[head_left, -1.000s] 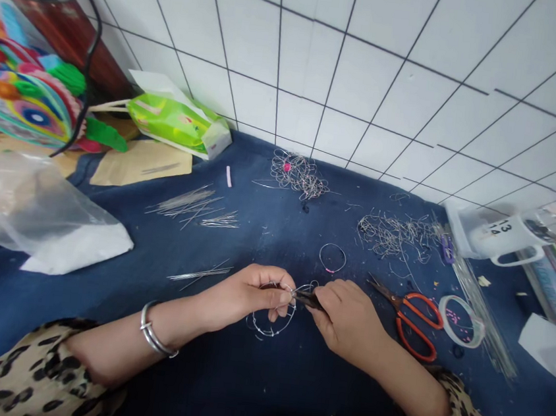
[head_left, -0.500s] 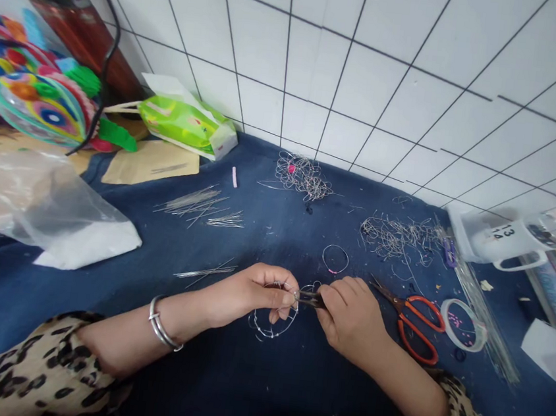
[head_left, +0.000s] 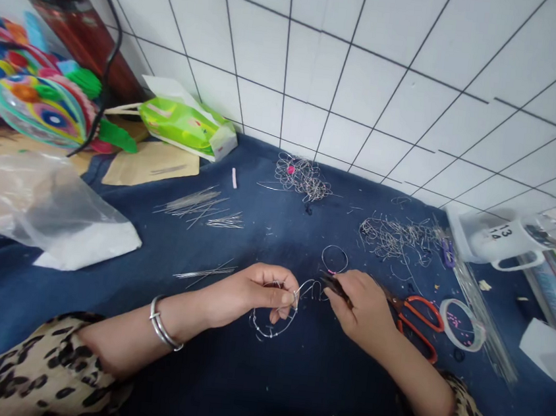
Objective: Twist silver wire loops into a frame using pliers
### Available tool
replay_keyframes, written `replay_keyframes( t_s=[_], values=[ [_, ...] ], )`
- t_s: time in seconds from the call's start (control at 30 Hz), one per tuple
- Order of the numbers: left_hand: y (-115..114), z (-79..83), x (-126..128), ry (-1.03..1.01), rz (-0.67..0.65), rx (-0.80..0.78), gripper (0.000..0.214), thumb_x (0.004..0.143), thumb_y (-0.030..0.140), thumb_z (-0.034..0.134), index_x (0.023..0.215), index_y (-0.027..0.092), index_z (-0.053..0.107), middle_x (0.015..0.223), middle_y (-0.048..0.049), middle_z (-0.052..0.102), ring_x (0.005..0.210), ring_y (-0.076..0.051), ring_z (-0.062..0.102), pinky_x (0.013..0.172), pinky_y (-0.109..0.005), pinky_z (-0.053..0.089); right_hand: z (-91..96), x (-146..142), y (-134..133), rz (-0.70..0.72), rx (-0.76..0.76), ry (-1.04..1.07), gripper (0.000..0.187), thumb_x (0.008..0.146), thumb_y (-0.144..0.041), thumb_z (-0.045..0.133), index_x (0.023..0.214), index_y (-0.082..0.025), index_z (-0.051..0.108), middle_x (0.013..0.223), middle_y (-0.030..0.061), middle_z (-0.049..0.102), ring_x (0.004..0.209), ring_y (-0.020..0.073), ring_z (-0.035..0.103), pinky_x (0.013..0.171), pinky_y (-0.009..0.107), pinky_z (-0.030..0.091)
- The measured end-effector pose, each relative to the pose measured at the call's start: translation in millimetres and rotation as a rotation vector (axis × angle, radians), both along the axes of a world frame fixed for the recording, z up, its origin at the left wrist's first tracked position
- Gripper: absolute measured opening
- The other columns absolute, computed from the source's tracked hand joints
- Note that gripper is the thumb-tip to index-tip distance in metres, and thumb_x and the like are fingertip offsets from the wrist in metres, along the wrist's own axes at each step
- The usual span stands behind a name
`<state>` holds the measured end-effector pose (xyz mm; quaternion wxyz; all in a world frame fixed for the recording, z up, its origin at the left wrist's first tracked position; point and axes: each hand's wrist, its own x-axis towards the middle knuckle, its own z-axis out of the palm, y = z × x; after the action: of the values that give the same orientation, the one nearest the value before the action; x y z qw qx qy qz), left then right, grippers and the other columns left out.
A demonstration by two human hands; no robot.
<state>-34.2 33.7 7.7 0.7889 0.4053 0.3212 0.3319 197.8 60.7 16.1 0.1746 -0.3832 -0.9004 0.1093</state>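
Note:
My left hand point(head_left: 272, 291) pinches a round wire ring point(head_left: 272, 334) with small knots along it. From the pinched spot a thin curly wire point(head_left: 312, 287) reaches toward the right. My right hand point(head_left: 359, 309) is closed around dark pliers point(head_left: 338, 286), whose tips point left, a little apart from the ring. Just beyond the pliers lies a thin wire hoop point(head_left: 335, 259) with pink beads on its near edge. Orange-handled scissors point(head_left: 423, 312) lie right of my right hand, their blades partly hidden by it.
A round dish point(head_left: 464, 325) holds pink beads. Tangled wire point(head_left: 397, 237) and another tangle point(head_left: 304, 177) lie farther back. Straight wire pieces point(head_left: 194, 202) are at left, near a plastic bag point(head_left: 49, 210) and a green tissue pack point(head_left: 182, 125). A white mug point(head_left: 507, 242) stands right, by the tiled wall point(head_left: 318, 60).
The pliers in my right hand have moved away from the ring, to the right and slightly up, uncovering the curly wire. My left hand and the ring stay in place.

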Motion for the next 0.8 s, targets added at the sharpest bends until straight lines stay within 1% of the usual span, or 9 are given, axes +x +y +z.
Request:
replay_keyframes(
  t_s=[0.17,0.33,0.5,0.63,0.8],
  values=[
    [-1,0.2,0,-0.006,-0.062,-0.001,0.011,0.080,0.021,0.061,0.078,0.010,0.062,0.064,-0.0022,0.059,0.057,-0.010,0.054,0.054,-0.021,0.044,-3.0,-7,-5,0.090,-0.036,-0.115,0.017,0.087,-0.026,0.043,0.082,-0.016,0.056,0.075,0.0048,0.056,0.073,0.0162,0.046,0.069,0.030,0.033],
    [0,0.8,0,-0.007,-0.062,-0.022,0.011,0.080,0.021,0.060,0.077,0.010,0.062,0.063,-0.0017,0.058,0.056,-0.009,0.053,0.053,-0.020,0.043,0.0,-8,-7,0.129,-0.019,-0.096,0.017,0.086,-0.026,0.043,0.083,-0.015,0.056,0.075,0.0044,0.055,0.072,0.0154,0.045,0.069,0.030,0.033],
    [2,0.5,0,0.006,-0.070,-0.026,0.010,0.080,0.020,0.059,0.078,0.011,0.061,0.064,-0.0015,0.058,0.057,-0.009,0.053,0.054,-0.020,0.043,-0.7,-6,-6,0.173,0.006,-0.088,0.017,0.085,-0.025,0.044,0.086,-0.015,0.058,0.076,0.0047,0.055,0.074,0.0157,0.046,0.070,0.030,0.033],
    [0,1.4,0,0.052,-0.059,0.021,0.010,0.081,0.020,0.058,0.079,0.011,0.059,0.066,-0.0012,0.058,0.059,-0.009,0.054,0.057,-0.021,0.044,0.2,-8,-7,0.165,-0.006,-0.101,0.018,0.086,-0.025,0.044,0.087,-0.014,0.058,0.077,0.0054,0.056,0.074,0.0162,0.046,0.069,0.031,0.032],
    [-1,5.6,2,0.156,-0.010,0.124,0.012,0.083,0.023,0.056,0.080,0.012,0.058,0.069,-0.0006,0.058,0.061,-0.009,0.053,0.060,-0.022,0.044,3.7,-10,-12,0.103,-0.015,-0.135,0.018,0.086,-0.027,0.044,0.084,-0.015,0.057,0.075,0.0049,0.055,0.071,0.0156,0.044,0.068,0.030,0.031]
  ],
)
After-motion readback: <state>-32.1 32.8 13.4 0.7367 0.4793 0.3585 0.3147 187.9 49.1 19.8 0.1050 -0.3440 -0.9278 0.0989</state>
